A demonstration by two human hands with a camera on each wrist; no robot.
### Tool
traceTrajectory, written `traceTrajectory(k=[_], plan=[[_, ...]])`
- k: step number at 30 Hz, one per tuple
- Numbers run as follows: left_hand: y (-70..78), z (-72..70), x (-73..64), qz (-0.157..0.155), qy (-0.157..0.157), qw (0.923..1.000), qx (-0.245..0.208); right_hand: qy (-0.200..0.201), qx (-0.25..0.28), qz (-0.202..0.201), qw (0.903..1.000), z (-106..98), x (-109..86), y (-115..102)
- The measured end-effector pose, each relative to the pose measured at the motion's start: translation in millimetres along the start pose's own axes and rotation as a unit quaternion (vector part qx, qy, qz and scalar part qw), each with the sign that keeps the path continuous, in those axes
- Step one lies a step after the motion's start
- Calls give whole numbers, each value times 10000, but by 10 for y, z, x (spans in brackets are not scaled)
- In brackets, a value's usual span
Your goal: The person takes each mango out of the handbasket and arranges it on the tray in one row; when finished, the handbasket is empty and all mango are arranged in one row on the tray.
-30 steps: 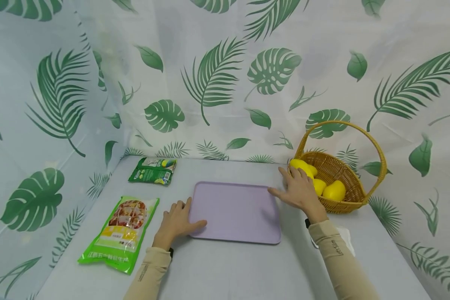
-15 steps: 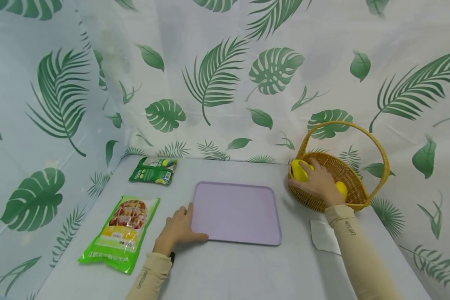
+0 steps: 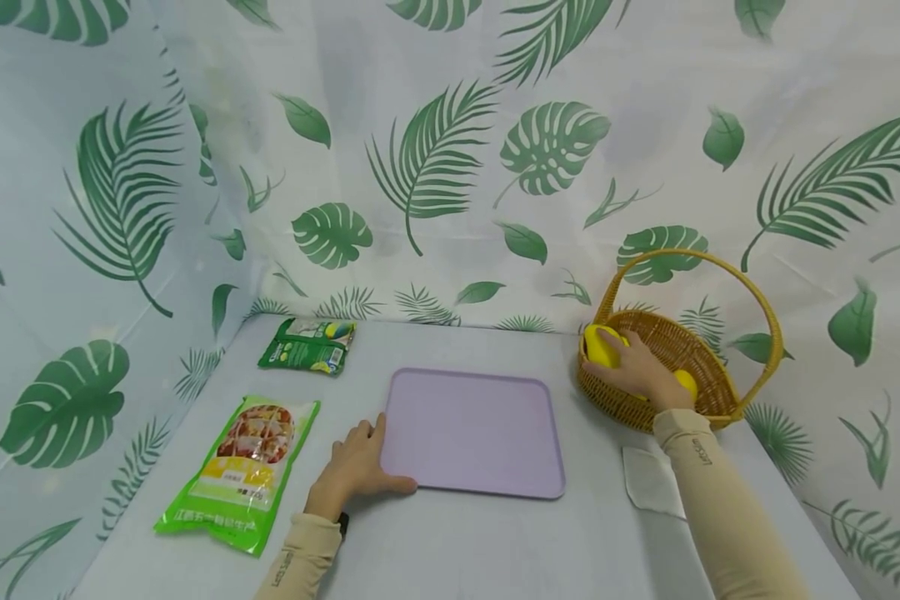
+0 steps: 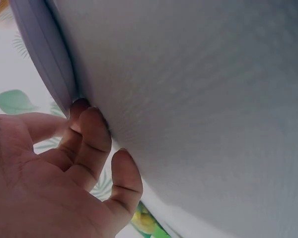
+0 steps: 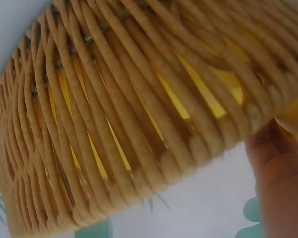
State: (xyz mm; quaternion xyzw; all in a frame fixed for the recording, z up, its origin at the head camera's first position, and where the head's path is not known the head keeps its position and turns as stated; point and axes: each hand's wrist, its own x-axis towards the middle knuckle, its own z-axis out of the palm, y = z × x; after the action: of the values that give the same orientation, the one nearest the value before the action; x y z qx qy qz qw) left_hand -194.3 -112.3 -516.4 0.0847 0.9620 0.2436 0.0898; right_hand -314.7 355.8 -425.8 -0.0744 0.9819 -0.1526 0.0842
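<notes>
In the head view my right hand (image 3: 637, 371) reaches over the near left rim of the wicker basket (image 3: 701, 337), fingers bent around a yellow fruit (image 3: 602, 346) that looks smooth and oval. Other yellow fruit (image 3: 686, 383) lies partly hidden under the hand. Through the basket's weave, the right wrist view shows yellow patches, with part of the hand (image 5: 283, 183) by the rim. My left hand (image 3: 358, 467) touches the near left corner of a lilac tray (image 3: 472, 433), thumb along the front edge. In the left wrist view its fingers (image 4: 94, 141) are slightly bent beside the tray's rim (image 4: 47, 59).
A green and yellow food packet (image 3: 240, 475) lies left of the left hand, with a smaller green packet (image 3: 307, 346) behind it. A white sheet (image 3: 652, 482) lies beside the right forearm. Leaf-printed cloth (image 3: 450, 167) encloses the table at the back and sides.
My right hand has moved right from beside the basket's left rim into the basket and taken hold of a yellow fruit. My left hand has stayed at the tray's corner.
</notes>
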Motion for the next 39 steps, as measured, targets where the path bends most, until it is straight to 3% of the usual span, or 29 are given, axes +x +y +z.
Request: traceTrajectory(k=[19, 28, 39], plan=[[35, 18, -1, -49, -93, 9999, -90, 472, 67, -180, 9987, -57, -73, 54], [40, -17, -5, -98, -101, 9997, -180, 914, 336, -554, 9937, -95, -138, -250], [42, -50, -25, -77, -91, 9998, -138, 948, 576, -896, 9898, 133, -125, -612]])
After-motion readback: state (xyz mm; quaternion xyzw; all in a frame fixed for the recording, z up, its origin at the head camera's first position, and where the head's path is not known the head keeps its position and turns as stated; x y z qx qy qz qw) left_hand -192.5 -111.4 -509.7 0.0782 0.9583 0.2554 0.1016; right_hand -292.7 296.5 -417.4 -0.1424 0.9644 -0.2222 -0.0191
